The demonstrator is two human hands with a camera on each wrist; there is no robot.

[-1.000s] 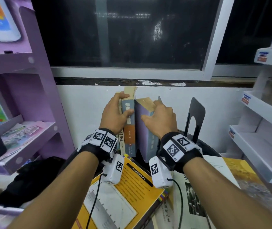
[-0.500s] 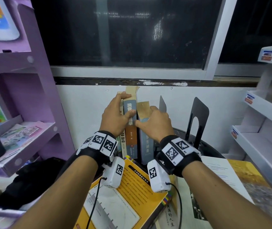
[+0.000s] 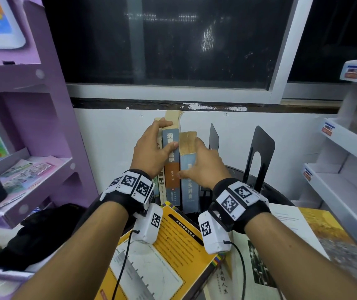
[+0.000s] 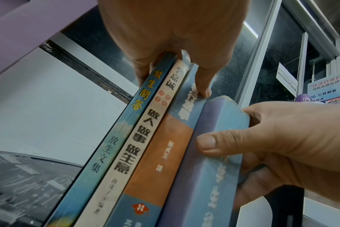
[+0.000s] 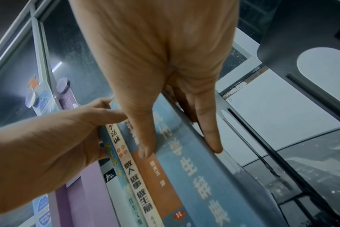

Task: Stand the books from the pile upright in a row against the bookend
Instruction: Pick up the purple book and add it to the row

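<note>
Several books stand upright in a row by the white wall. My left hand (image 3: pixel 151 148) grips three of them together: a thin blue book (image 4: pixel 115 130), a cream book (image 4: pixel 142 138) and a blue and orange book (image 3: pixel 172 169), with its thumb on that last spine. My right hand (image 3: pixel 201 165) holds the thick blue book (image 3: pixel 189 182) flush against the blue and orange one, thumb on the spine and fingers down its right side. A black bookend (image 3: pixel 214 137) stands edge-on just right of those fingers. In the right wrist view the fingers lie between the thick blue book (image 5: pixel 194 169) and the bookend plate (image 5: pixel 248 188).
A second black bookend (image 3: pixel 259 152) stands further right on the round black table (image 3: pixel 277 191). The pile lies under my wrists: a yellow book (image 3: pixel 162 252) on top, other books (image 3: pixel 292 230) to its right. A purple shelf (image 3: pixel 32 169) stands left, white shelves (image 3: pixel 335 180) right.
My right hand has swung the thick blue book from an angle to upright and pressed it left against the blue and orange book. The left hand has kept its hold.
</note>
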